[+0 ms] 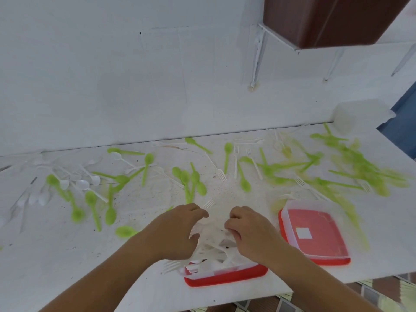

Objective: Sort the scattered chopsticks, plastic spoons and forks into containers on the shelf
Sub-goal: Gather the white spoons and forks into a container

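A white shelf point(67, 255) fills the lower half of the frame, against a white wall. At bottom centre sits a red box point(225, 279) heaped with white forks point(216, 248). Both hands reach into the heap. The left hand point(180, 230) lies on its left side with fingers curled down. Blur hides whether they grip anything. The right hand point(249, 233) is on the heap's right side, with fingers and thumb curled together on some forks.

Just right of the hands is a second red box point(315, 235) with a clear lid on. Green spoons point(193, 183) lie scattered across the shelf from left to right, blurred at the right. White spoons point(83, 184) cluster at the left. Loose forks lie among the green spoons at centre. A pale tub point(360, 115) stands at the shelf's far right end, below a brown cabinet point(333, 16) in the upper right.
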### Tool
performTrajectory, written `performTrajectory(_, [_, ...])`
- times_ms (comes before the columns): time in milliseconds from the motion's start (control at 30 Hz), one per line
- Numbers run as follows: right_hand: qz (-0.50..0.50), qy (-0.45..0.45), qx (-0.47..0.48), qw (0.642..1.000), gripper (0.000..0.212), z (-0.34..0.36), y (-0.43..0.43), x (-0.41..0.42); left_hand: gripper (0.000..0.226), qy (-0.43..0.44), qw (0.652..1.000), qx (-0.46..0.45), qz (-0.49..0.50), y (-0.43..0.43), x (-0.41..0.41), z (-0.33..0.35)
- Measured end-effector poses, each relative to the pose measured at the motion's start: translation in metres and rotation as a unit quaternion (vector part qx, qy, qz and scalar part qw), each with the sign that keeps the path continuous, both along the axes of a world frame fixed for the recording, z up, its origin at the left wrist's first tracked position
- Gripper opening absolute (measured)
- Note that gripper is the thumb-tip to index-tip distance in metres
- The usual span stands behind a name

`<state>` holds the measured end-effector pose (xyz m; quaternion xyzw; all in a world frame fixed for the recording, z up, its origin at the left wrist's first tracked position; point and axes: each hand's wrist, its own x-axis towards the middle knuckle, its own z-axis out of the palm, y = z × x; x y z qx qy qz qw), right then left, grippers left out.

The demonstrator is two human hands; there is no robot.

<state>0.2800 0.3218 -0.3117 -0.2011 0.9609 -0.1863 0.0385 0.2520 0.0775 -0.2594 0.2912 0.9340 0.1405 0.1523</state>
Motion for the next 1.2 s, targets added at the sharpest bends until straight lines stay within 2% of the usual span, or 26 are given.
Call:
performTrajectory(67, [-0.015,0.034,-0.032,0.999,0.027,0.009,0.001,-0.001,0.051,0.055,0.995,-0.079,-0.005,-0.003,0.010,0.012])
performTrajectory(133, [-0.018,-0.055,-0.024,0.998,0.032,0.028,0.007,-0.001,0.056,0.046,0.981,-0.188,-0.003,-0.001,0.020,0.016])
performTrajectory(200, [0.022,-0.164,0.067,0.984,0.034,0.045,0.012,0.000,0.059,0.004,0.962,-0.273,-0.012,0.005,0.029,0.013])
performTrajectory(267, [0.068,-0.186,0.149,0.969,0.047,0.053,0.009,0.002,0.051,-0.001,0.947,-0.320,-0.038,0.013,0.036,0.005])
performTrajectory(367, [0.083,-0.100,0.167,0.977,0.046,0.047,0.000,0.004,0.027,0.009,0.952,-0.299,-0.057,0.018,0.037,0.002])
performTrajectory(433, [0.059,-0.071,0.146,0.985,0.043,0.039,0.000,0.005,0.016,0.012,0.967,-0.254,-0.024,0.015,0.032,0.006])
performTrajectory(567, [0.032,-0.060,0.111,0.991,0.042,0.026,0.012,0.001,0.020,0.005,0.985,-0.168,0.035,-0.001,0.009,0.022])
performTrajectory(667, [0.021,-0.053,0.038,0.998,0.038,0.024,0.019,0.001,0.027,-0.081,0.992,-0.087,0.040,-0.004,0.002,0.022])
performTrajectory(733, [-0.004,-0.031,-0.025,0.999,0.034,0.029,0.020,0.001,0.027,-0.102,0.989,-0.101,0.023,0.006,0.007,0.007])
performTrajectory(833, [-0.018,-0.009,-0.065,0.998,0.037,0.041,0.015,0.000,0.027,-0.067,0.986,-0.151,-0.028,0.023,0.018,-0.021])
performTrajectory(933, [-0.011,0.002,-0.034,0.999,0.034,0.041,0.009,0.002,0.043,-0.064,0.994,-0.092,-0.017,0.016,0.011,-0.011])
performTrajectory(1000, [0.001,0.014,0.009,1.000,0.033,0.036,0.003,0.004,0.039,-0.028,0.998,-0.060,0.007,0.000,-0.001,0.010])
performTrajectory(1067, [-0.003,-0.016,0.068,0.998,0.035,0.029,-0.007,0.005,0.027,0.019,0.996,-0.084,-0.008,-0.013,-0.006,0.020])
performTrajectory(1200, [-0.011,-0.059,0.137,0.989,0.032,0.018,-0.022,-0.003,0.036,0.022,0.979,-0.197,-0.048,-0.003,0.003,0.004])
